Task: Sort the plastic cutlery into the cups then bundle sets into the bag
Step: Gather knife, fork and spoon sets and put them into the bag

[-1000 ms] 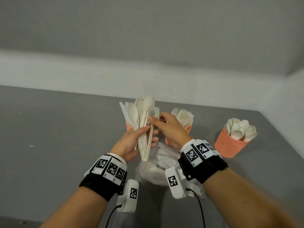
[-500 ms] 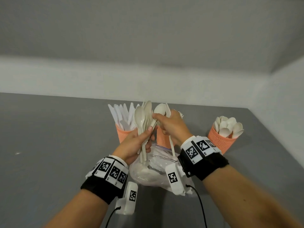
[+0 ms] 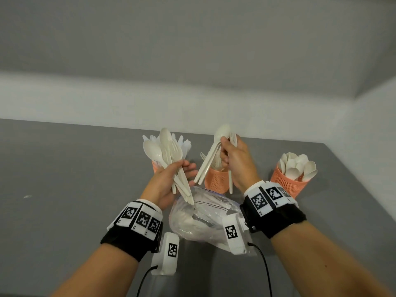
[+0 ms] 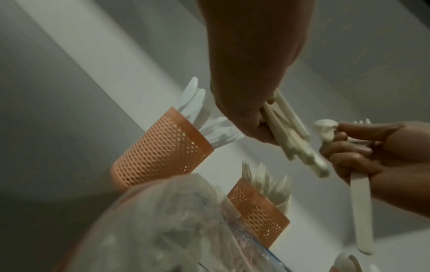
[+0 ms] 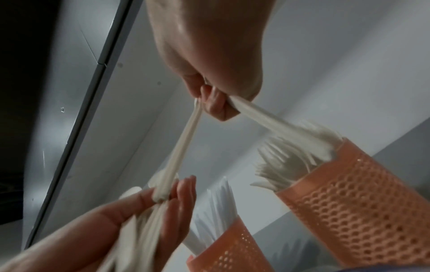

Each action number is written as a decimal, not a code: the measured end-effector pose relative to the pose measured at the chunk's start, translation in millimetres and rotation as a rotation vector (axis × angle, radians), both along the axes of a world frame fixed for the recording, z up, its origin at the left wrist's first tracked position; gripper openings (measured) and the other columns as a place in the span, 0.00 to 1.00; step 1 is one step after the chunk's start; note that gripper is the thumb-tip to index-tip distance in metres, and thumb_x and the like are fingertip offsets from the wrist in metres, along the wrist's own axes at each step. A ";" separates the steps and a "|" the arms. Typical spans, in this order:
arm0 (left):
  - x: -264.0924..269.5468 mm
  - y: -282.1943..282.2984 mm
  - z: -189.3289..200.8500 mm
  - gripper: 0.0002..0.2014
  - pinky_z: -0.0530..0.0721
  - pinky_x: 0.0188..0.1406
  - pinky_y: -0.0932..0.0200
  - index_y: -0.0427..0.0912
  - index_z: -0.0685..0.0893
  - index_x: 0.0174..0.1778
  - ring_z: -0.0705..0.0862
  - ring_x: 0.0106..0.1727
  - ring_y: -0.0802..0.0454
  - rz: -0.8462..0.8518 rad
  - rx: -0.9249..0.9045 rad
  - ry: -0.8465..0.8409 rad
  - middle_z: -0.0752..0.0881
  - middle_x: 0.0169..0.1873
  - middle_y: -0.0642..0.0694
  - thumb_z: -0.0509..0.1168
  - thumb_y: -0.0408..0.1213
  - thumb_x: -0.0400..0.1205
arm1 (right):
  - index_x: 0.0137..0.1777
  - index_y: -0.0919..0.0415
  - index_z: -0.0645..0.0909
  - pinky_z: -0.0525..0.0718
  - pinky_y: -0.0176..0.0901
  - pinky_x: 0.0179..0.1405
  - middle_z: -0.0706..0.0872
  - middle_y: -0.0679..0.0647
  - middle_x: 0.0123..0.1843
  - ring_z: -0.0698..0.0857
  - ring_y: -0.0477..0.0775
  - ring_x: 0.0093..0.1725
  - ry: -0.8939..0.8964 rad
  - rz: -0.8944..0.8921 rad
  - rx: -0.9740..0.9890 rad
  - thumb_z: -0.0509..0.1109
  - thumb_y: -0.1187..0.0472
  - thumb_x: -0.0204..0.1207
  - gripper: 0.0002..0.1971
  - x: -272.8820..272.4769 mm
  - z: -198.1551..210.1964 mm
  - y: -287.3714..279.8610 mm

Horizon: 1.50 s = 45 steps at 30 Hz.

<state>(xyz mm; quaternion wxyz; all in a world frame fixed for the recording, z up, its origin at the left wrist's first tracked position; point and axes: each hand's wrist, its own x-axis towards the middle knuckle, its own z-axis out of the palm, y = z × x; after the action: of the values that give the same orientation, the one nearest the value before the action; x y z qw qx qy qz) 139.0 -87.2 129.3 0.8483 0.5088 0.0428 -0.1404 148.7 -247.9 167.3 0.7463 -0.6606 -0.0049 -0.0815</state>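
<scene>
My left hand (image 3: 169,179) grips a fanned bundle of cream plastic cutlery (image 3: 169,155), spoons and forks upward, above the clear bag (image 3: 205,215). My right hand (image 3: 233,159) pinches a smaller set (image 3: 211,157) of a spoon, a fork and long handles, held apart to the right. In the right wrist view those handles (image 5: 184,150) slant down toward the left hand's fingers (image 5: 184,193). Behind stand three orange mesh cups: knives (image 4: 163,149), forks (image 3: 215,181), spoons (image 3: 288,183).
The grey table (image 3: 64,179) ends at a white wall behind and to the right. The spoon cup stands near the right edge. The bag lies between my wrists and holds cutlery. Wrist camera cables hang below both forearms.
My hands have drawn apart: the right hand pulled a few pieces out of the bundle and carried them right and up. The left hand keeps the rest. The view has tilted slightly.
</scene>
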 end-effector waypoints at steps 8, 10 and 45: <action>-11.8 -15.9 3.2 0.10 0.87 0.45 0.50 0.37 0.85 0.42 0.89 0.39 0.48 -0.178 0.025 -0.038 0.89 0.37 0.42 0.58 0.33 0.83 | 0.49 0.55 0.77 0.88 0.58 0.42 0.80 0.51 0.34 0.83 0.55 0.34 -0.008 -0.010 -0.461 0.65 0.65 0.77 0.05 -8.0 -16.4 17.9; -11.8 -16.2 3.9 0.09 0.85 0.42 0.53 0.38 0.84 0.45 0.86 0.36 0.51 -0.166 0.072 -0.057 0.90 0.35 0.46 0.58 0.33 0.83 | 0.52 0.56 0.76 0.87 0.64 0.46 0.80 0.52 0.35 0.84 0.61 0.37 -0.039 -0.082 -0.353 0.67 0.61 0.77 0.06 -9.3 -18.3 19.2; -16.9 -6.7 3.8 0.09 0.75 0.25 0.65 0.40 0.83 0.53 0.73 0.22 0.58 -0.233 0.284 -0.230 0.83 0.36 0.47 0.59 0.30 0.83 | 0.46 0.62 0.77 0.90 0.45 0.37 0.87 0.55 0.36 0.88 0.52 0.35 0.031 -0.015 0.394 0.60 0.64 0.83 0.06 11.3 23.5 -23.0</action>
<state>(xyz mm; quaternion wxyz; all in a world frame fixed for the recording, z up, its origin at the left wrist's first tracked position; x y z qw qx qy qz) 122.1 -93.9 133.1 0.7455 0.6374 -0.0938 -0.1710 160.0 -270.9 190.9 0.8606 -0.5028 0.0278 -0.0761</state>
